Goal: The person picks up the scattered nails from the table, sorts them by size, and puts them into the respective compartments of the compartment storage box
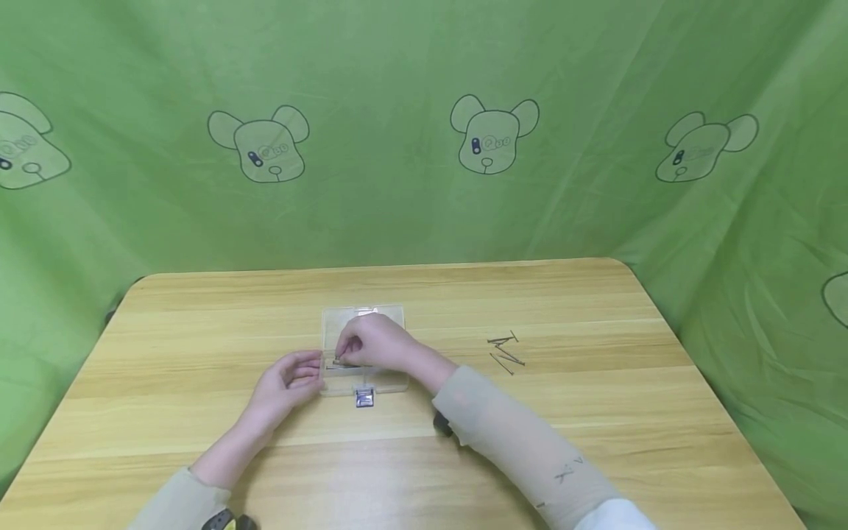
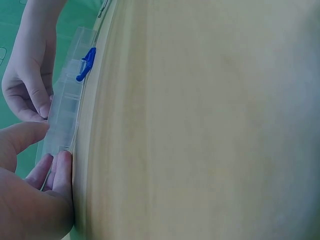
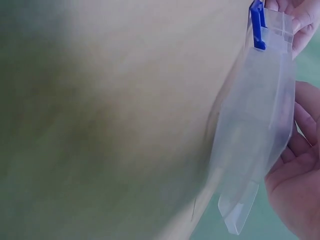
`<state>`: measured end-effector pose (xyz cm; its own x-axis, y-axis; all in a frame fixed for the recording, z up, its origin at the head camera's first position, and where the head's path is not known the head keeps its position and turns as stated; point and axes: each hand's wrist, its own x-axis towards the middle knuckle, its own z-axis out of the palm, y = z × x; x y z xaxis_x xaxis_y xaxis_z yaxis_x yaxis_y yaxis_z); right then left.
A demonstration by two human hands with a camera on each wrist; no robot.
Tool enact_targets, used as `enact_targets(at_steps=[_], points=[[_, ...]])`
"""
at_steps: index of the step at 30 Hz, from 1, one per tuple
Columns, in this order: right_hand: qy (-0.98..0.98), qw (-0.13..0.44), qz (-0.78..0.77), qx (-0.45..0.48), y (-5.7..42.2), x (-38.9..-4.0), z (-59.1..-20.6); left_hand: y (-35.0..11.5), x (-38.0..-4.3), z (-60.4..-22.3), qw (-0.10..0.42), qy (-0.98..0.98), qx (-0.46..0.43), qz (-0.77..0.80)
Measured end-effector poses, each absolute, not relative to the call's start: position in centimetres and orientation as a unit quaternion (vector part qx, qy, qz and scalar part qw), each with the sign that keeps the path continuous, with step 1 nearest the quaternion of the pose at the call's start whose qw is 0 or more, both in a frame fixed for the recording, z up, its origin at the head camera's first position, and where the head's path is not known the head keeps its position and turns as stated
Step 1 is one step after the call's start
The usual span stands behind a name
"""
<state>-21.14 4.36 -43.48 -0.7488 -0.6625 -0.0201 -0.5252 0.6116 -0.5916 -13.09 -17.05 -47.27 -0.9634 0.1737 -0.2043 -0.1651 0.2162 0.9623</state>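
Observation:
A clear plastic box (image 1: pixel 387 380) with dividers lies on the table, its lid (image 1: pixel 394 316) raised at the back. Its blue latch (image 1: pixel 364 398) hangs down at the front. My left hand (image 1: pixel 285 383) grips the box's left end, thumb at the upper rim and fingers against the side (image 2: pixel 62 170). Over the rear compartment, my right hand (image 1: pixel 379 342) has its thumb and fingertips pinched together on a nail (image 1: pixel 336 358). More of the dark, thin nails lie under those fingers, partly hidden. In the right wrist view the box's wall (image 3: pixel 255 100) covers the right fingertips.
Several loose nails (image 1: pixel 510 355) lie scattered on the wooden table (image 1: pixel 596 412), right of the box. Green cloth (image 1: pixel 391 221) with printed bear heads surrounds the table at the back and sides.

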Motion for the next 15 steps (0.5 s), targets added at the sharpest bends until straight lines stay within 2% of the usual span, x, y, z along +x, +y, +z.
enact_targets(at_steps=[15], points=[[0.879,0.103,-0.357,-0.299,7.7,-21.6,-42.4,-16.9,-13.1,-47.4,0.132,0.772,0.001,0.622]])
